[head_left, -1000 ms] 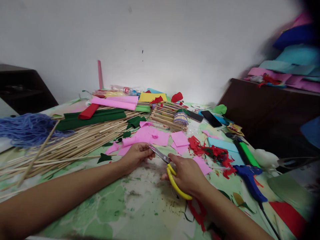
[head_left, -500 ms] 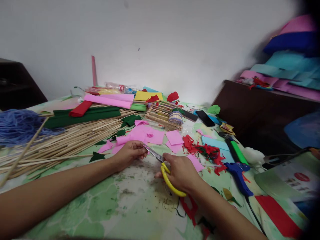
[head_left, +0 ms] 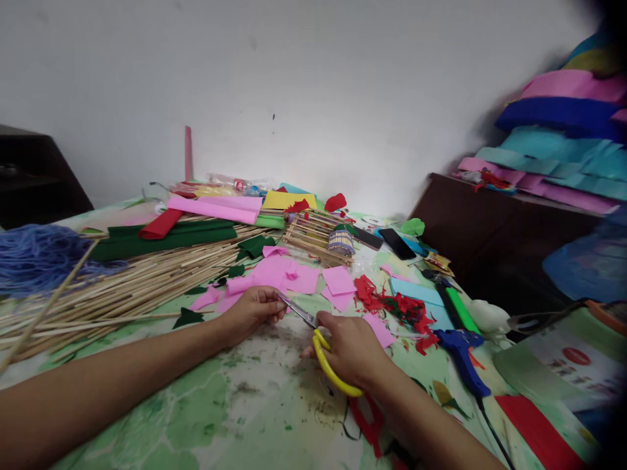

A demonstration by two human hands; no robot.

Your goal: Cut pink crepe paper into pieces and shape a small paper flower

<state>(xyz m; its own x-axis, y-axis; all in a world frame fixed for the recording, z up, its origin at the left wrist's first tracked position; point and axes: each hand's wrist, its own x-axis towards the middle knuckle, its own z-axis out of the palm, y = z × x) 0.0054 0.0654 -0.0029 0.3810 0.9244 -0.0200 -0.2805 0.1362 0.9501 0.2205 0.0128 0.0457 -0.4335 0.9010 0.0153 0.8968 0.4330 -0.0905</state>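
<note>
Yellow-handled scissors (head_left: 337, 380) are gripped in my right hand (head_left: 353, 346), their blades pointing up and left. The blade tips reach the pinched fingers of my left hand (head_left: 252, 313); whatever lies between those fingers is too small to make out. Pink paper pieces (head_left: 274, 271) lie just beyond my left hand. To the right of the blades is a pink square (head_left: 339, 281). Red paper scraps (head_left: 367, 418) lie below my right hand, and a roll of tape is partly hidden beneath it.
Thin wooden sticks (head_left: 161, 281) and blue yarn (head_left: 39, 258) spread over the left side. Behind stand a small stick frame (head_left: 311, 235) and a phone (head_left: 396, 243). On the right lie a blue glue gun (head_left: 460, 359), a tub (head_left: 563, 359) and red paper (head_left: 543, 431).
The view has tilted up slightly, so the table sits lower in the picture. Both hands and the scissors keep nearly the same pose.
</note>
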